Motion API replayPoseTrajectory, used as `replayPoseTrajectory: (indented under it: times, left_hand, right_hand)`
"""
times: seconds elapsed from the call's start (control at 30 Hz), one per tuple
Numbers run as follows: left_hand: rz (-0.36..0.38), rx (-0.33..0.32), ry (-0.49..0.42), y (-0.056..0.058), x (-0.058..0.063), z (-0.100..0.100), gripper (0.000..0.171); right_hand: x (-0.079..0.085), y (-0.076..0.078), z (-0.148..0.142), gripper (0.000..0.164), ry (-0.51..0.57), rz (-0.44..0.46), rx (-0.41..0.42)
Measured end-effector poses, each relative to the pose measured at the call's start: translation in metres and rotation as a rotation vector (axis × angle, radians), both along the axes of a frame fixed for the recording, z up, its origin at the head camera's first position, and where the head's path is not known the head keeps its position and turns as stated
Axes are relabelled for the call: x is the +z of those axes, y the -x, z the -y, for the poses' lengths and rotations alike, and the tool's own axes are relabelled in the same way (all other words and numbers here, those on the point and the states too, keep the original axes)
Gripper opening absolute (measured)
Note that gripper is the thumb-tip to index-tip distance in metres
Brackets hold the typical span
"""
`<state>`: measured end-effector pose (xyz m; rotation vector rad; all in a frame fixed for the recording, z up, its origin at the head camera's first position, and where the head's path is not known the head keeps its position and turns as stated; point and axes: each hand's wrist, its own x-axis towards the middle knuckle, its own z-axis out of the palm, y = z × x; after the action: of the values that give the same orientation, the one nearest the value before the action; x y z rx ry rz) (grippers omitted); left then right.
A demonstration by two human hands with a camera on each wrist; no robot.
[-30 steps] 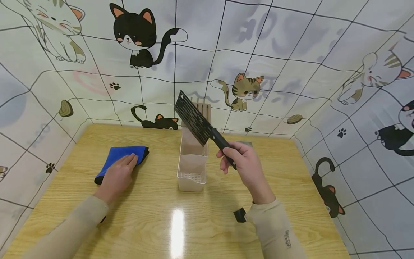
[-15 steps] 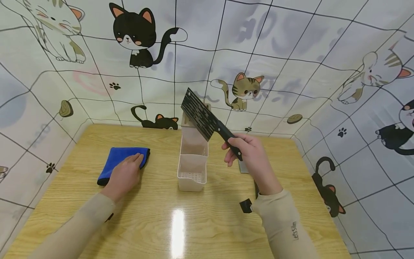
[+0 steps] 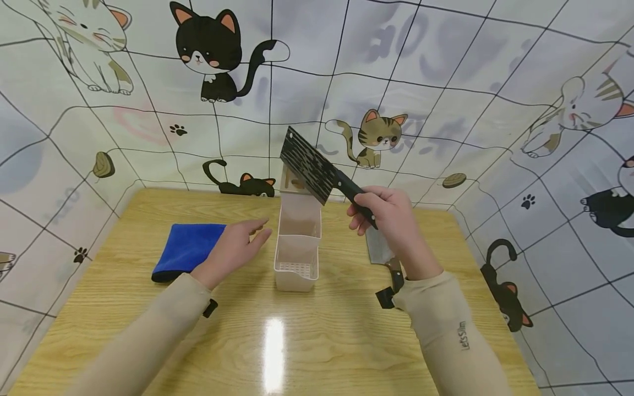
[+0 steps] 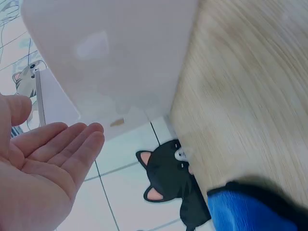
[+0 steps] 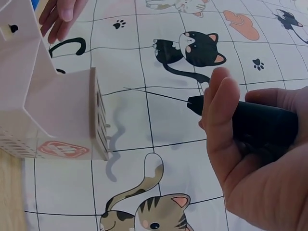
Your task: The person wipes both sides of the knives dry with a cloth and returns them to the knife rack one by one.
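Note:
My right hand (image 3: pixel 393 223) grips the black handle of a cleaver (image 3: pixel 309 168) whose dark blade has a streaked pattern. The blade is raised and tilted up to the left, overlapping the back of a pale pink knife holder (image 3: pixel 295 283) in the head view. In the right wrist view the blade is seen nearly edge-on beyond the handle (image 5: pixel 264 125), level with the holder's slotted top (image 5: pixel 99 115). My left hand (image 3: pixel 235 250) is off the cloth and beside the holder's left side, fingers extended and holding nothing. The left wrist view shows its palm near the holder's smooth wall (image 4: pixel 115 53).
A folded blue cloth (image 3: pixel 185 247) with black edging lies on the wooden table at left. Another cleaver (image 3: pixel 378 247) with a grey blade lies right of the holder, partly hidden by my right hand. Cat-printed sheeting (image 3: pixel 297 88) walls the back and sides.
My left hand has lifted off the blue cloth and moved right towards the holder. The right hand has carried the cleaver a little right and up, uncovering more of the other cleaver.

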<state>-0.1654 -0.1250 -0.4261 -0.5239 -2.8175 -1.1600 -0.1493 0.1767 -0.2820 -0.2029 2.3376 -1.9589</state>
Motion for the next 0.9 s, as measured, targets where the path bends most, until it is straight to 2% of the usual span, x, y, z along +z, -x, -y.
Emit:
replayPoseTrajectory:
  times: [0.13, 0.3, 0.57, 0.73, 0.9]
  left_hand:
    - [0.069, 0.012, -0.062, 0.007, 0.002, -0.014, 0.047]
    - [0.139, 0.040, -0.119, 0.014, 0.000, -0.024, 0.047]
    - [0.167, 0.064, -0.141, 0.021, -0.009, -0.029, 0.049]
    - [0.202, 0.072, -0.183, 0.021, -0.007, -0.032, 0.049]
    - [0.224, 0.079, -0.191, 0.019, -0.005, -0.035, 0.048]
  right_hand:
    - [0.008, 0.004, 0.000, 0.026, -0.066, -0.011, -0.017]
    - [0.017, 0.010, 0.000, 0.024, -0.183, -0.004, -0.057]
    - [0.031, 0.016, 0.000, 0.025, -0.281, 0.026, -0.061]
    - [0.038, 0.019, 0.003, 0.026, -0.282, 0.049, -0.040]
    - [0.044, 0.021, 0.008, 0.027, -0.335, 0.068, -0.038]
